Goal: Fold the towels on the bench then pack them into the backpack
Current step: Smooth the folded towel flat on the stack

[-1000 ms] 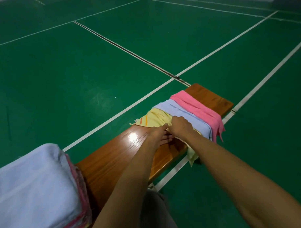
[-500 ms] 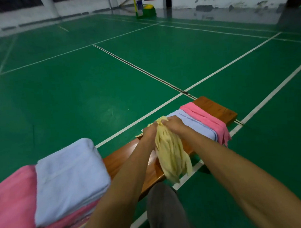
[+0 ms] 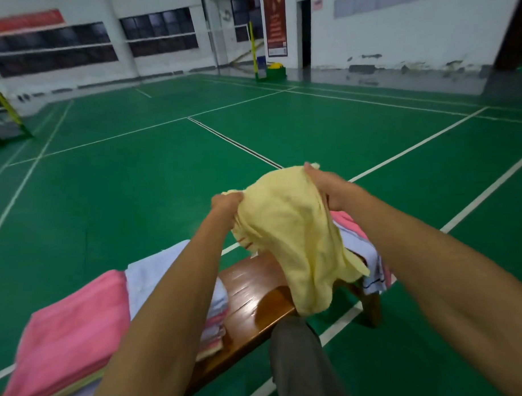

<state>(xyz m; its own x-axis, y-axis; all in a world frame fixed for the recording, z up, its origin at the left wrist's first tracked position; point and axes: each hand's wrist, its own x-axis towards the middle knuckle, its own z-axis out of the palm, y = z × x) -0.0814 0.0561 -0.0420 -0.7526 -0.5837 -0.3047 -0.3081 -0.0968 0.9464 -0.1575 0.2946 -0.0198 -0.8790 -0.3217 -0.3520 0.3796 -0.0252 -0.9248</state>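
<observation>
Left hand (image 3: 226, 200) and right hand (image 3: 330, 189) each grip the yellow towel (image 3: 296, 241), raised above the desk (image 3: 251, 299); folded stacks (image 3: 80, 316) lie at the desk's left end.

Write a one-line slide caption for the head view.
Both hands, left hand and right hand, hold a yellow towel up above the wooden bench.

The yellow towel (image 3: 296, 238), which lay flat on the counter (image 3: 254, 298) a second ago, now hangs in the air, lifted clear. The left hand (image 3: 226, 202) and right hand (image 3: 332, 189), earlier close together, now grip its top edge farther apart and higher.
</observation>
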